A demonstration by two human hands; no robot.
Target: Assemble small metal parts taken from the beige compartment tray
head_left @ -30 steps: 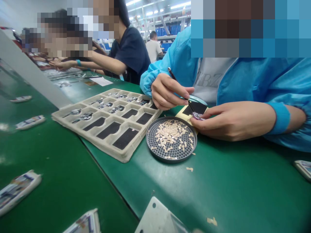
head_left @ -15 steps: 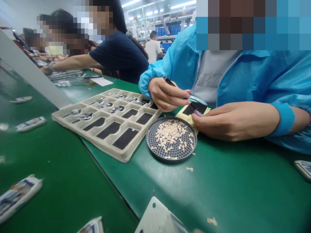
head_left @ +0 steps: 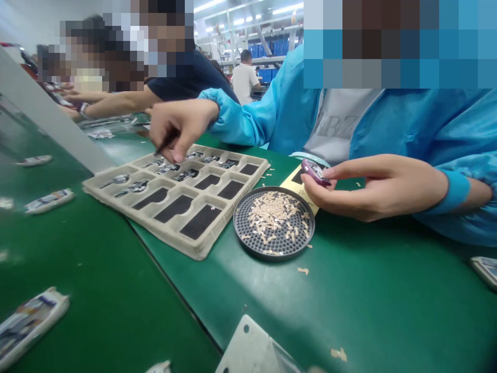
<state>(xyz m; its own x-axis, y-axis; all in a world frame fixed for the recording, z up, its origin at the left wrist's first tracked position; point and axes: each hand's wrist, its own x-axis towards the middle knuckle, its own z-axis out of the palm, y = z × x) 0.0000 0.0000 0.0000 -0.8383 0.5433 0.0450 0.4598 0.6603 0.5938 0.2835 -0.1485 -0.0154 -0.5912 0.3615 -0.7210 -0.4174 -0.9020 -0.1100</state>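
Observation:
Neither my left hand nor my right hand shows. Across the table, a person in a blue jacket [head_left: 248, 124] faces the camera. One hand of this person [head_left: 180, 127] holds a dark, slim tool above a beige compartment tray [head_left: 200, 251]. Small metallic parts fill several compartments; others show only black bottoms. Between the fingers of the person's other hand [head_left: 373, 189] is a small purple part [head_left: 313, 173]. Beside the tray, a round dark dish [head_left: 274, 251] carries many small tan pieces. Behind the dish lies a yellow sheet [head_left: 290, 182].
White-edged devices [head_left: 49, 200] lie on the green surface at left, another [head_left: 487, 272] at the right edge. A white plate with holes [head_left: 248, 344] juts in at the bottom. Loose tan pieces [head_left: 303, 271] lie nearby. Another person's forearm [head_left: 120, 103] extends at upper left.
The blue-jacketed person's tool-holding hand has moved left, from the purple part to above the tray. The other hand has lifted and tilted the part slightly. Devices at lower left have shifted slightly.

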